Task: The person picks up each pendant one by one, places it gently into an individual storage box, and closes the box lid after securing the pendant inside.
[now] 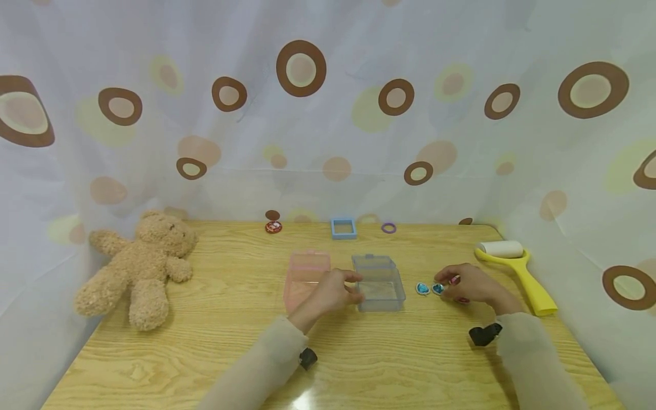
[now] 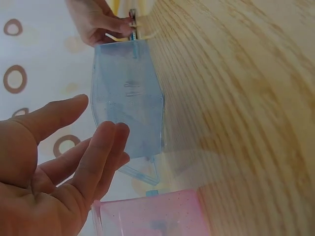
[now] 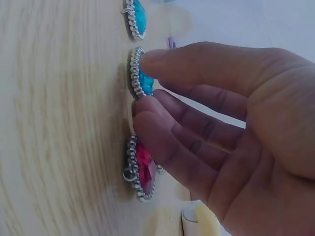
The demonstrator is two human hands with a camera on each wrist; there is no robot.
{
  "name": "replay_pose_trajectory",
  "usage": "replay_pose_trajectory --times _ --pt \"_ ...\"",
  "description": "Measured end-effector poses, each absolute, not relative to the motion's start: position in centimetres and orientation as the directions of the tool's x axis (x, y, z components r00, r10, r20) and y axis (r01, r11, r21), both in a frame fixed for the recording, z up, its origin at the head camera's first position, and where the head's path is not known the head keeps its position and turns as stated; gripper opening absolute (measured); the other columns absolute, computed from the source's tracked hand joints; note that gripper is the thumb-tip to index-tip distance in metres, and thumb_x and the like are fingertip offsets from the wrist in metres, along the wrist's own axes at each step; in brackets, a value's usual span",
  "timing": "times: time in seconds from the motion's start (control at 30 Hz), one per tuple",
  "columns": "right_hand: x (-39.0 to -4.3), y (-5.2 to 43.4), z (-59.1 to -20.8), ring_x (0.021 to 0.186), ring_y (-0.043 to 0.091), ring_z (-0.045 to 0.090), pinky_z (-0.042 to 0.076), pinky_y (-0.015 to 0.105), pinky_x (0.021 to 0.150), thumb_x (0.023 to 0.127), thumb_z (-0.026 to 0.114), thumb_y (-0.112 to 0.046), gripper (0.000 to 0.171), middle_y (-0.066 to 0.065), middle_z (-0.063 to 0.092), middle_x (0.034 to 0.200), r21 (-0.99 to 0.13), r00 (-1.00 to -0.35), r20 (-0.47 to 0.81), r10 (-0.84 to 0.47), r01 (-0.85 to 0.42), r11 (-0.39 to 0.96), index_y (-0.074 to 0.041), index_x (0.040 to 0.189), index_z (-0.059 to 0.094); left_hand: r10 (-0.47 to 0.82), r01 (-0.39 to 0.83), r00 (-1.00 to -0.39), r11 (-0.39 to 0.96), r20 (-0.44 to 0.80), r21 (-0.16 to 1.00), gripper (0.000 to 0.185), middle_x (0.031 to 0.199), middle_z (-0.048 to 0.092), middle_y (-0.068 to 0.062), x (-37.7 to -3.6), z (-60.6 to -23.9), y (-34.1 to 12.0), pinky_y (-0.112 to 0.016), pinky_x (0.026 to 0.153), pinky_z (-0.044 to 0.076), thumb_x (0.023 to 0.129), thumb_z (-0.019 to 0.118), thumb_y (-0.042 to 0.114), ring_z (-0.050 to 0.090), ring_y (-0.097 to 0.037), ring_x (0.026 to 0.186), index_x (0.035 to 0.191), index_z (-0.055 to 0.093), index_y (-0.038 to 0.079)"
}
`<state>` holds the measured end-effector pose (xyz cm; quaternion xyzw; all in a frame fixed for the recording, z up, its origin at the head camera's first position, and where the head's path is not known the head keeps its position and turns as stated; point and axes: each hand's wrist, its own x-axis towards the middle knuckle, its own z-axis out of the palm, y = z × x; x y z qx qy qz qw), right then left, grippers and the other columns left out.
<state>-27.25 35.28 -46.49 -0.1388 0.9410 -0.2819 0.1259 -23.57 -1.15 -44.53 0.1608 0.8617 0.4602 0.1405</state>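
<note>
My left hand point(image 1: 334, 291) is over the gap between a pink clear box point(image 1: 288, 290) and a grey-blue clear box point(image 1: 402, 293), both with lids raised. In the left wrist view its fingers point(image 2: 101, 147) are loosely bent, with nothing between them and the thumb. My right hand point(image 1: 468, 283) reaches down to a blue gem pendant point(image 3: 145, 81) with a silver beaded edge, thumb and fingertips right at it. Another blue gem pendant point(image 1: 422, 288) lies to its left. Beneath the right hand is a red gem pendant point(image 3: 144, 164), with more red point(image 1: 454, 279) partly hidden by the fingers.
A teddy bear point(image 1: 138, 267) sits at the left. Along the back lie a red patterned disc point(image 1: 274, 227), a light-blue square frame point(image 1: 343, 229) and a purple ring point(image 1: 388, 228). A yellow-handled lint roller point(image 1: 533, 285) lies at the right, near the curtain point(image 1: 338, 125).
</note>
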Motion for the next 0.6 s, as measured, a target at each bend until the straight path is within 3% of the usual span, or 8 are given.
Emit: replay_pose_trajectory --times 0.2,0.6 --pt "-27.4 34.6 -46.6 0.084 0.015 0.054 0.047 0.029 0.069 0.079 0.08 -0.021 0.034 0.002 0.07 0.098 -0.499 -0.933 -0.147 -0.328 -0.217 0.839 -0.01 0.111 0.072 0.405 0.167 -0.911 0.542 -0.082 0.823 0.049 0.121 0.071 -0.018 -23.5 -44.4 -0.9 -0.032 0.077 0.06 0.084 0.08 0.011 0.075 -0.025 0.096 0.13 0.065 0.003" --pt "-27.3 34.1 -46.4 0.086 0.015 0.06 0.05 0.032 0.071 0.08 0.079 -0.018 0.028 0.002 0.072 0.097 -0.47 -0.932 -0.147 -0.332 -0.23 0.852 -0.01 0.106 0.073 0.386 0.169 -0.919 0.559 -0.074 0.811 0.05 0.111 0.075 -0.015 -23.5 -44.5 -0.8 -0.029 0.074 0.059 0.083 0.081 0.011 0.076 -0.023 0.093 0.129 0.065 0.004"
